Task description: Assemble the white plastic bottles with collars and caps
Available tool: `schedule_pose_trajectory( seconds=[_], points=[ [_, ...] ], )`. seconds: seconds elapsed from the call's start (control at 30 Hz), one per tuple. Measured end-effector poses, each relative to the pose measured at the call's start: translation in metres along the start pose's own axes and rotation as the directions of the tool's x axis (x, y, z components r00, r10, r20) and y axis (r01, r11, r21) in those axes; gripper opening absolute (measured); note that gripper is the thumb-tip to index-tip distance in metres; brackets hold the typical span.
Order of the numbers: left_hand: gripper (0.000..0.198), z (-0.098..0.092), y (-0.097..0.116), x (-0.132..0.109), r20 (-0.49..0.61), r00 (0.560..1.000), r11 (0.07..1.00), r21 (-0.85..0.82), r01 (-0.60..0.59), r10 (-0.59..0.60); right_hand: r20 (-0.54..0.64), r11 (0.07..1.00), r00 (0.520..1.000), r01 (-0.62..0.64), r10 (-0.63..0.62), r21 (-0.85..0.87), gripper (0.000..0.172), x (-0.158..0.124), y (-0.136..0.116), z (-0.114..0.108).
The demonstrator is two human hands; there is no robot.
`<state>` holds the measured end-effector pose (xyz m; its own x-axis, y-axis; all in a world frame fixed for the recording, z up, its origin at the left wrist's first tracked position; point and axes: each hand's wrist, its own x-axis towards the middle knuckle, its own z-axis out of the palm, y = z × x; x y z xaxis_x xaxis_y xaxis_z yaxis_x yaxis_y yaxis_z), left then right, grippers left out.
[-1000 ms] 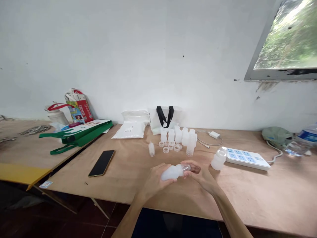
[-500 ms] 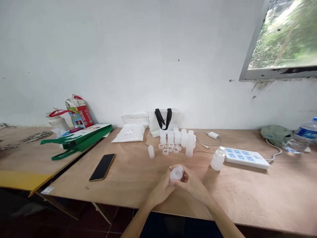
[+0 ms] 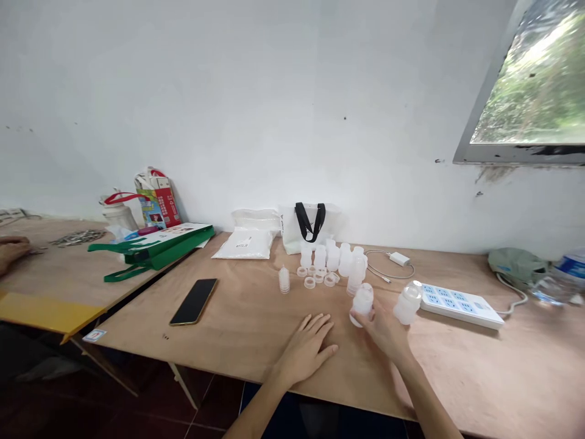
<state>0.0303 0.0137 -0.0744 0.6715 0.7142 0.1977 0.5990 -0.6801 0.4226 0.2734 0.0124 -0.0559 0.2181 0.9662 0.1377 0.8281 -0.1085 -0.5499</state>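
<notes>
My left hand [image 3: 308, 349] lies flat on the wooden table with its fingers stretched out, holding nothing. To its right, my right hand [image 3: 387, 332] grips a small translucent white plastic bottle [image 3: 363, 302] around its lower side. The bottle is upright and near the tabletop; I cannot tell if it touches. Just right of it stands a similar bottle [image 3: 407, 303] with a clear cap on top. Beyond my hands are several translucent rings [image 3: 309, 282] and a cluster of white bottles [image 3: 333, 257]. A clear ribbed piece with a pointed tip [image 3: 284, 280] stands to the left of the rings.
A power strip [image 3: 461, 306] lies at right, near a white charger and cable [image 3: 399, 259]. A black phone [image 3: 194, 302] lies at left. White packages [image 3: 244, 244] and a paper bag [image 3: 289, 238] stand by the wall. Another person's hand [image 3: 13, 250] rests on the left table.
My left hand has let go of the bottle and now lies flat. My right hand has carried the bottle rightward, beside the capped one. Another person's hand has come into view at far left.
</notes>
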Motion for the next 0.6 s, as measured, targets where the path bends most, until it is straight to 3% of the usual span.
schedule_pose_trajectory(
  seconds=[0.13, 0.37, 0.5, 0.6],
  points=[
    [0.050, 0.002, -0.003, 0.000, -0.026, 1.000, 1.000, -0.019, -0.016, 0.016, -0.039, 0.980, 0.994, -0.106, 0.100, -0.167, 0.046, 0.005, 0.022, -0.014],
    [0.049, 0.000, -0.003, 0.001, -0.041, 0.999, 0.999, -0.029, -0.026, 0.025, 0.055, 0.939, 0.974, -0.197, 0.221, -0.282, 0.035, 0.003, 0.042, -0.031],
    [0.050, -0.001, -0.001, 0.001, -0.015, 1.000, 1.000, -0.021, -0.006, 0.006, 0.174, 0.976, 0.975, -0.103, 0.138, -0.193, 0.037, -0.004, 0.039, -0.034],
    [0.050, 0.000, -0.002, 0.001, -0.020, 1.000, 1.000, -0.011, -0.007, 0.007, 0.298, 0.998, 0.954, 0.000, -0.019, 0.064, 0.030, -0.007, 0.031, -0.028]
  ],
)
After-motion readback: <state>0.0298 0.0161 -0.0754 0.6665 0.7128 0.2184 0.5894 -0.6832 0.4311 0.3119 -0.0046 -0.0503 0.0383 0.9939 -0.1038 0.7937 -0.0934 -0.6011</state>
